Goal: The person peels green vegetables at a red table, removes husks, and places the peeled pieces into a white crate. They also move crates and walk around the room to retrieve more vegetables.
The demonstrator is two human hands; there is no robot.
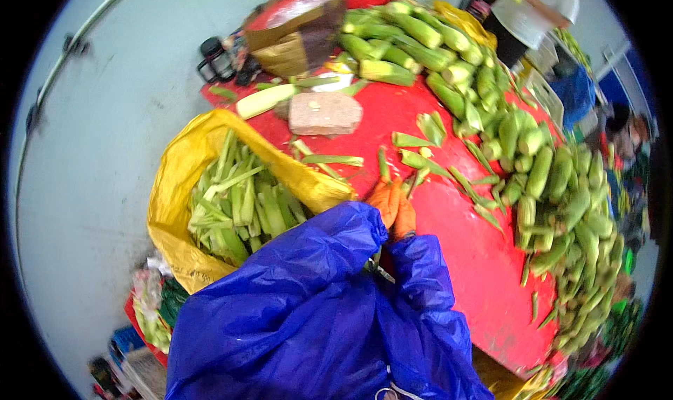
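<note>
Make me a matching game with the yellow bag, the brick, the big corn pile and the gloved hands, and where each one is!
Things:
1. yellow bag
2. brick
3. corn pile
4. gloved hands

Places:
A. along the far and right side of the red table
B. poking out of the blue sleeves in the middle
C. at the table's left edge, full of green husks
D. on the table near the far end, beside a peeled cob

Pairs: 1-C, 2-D, 3-A, 4-B
</note>
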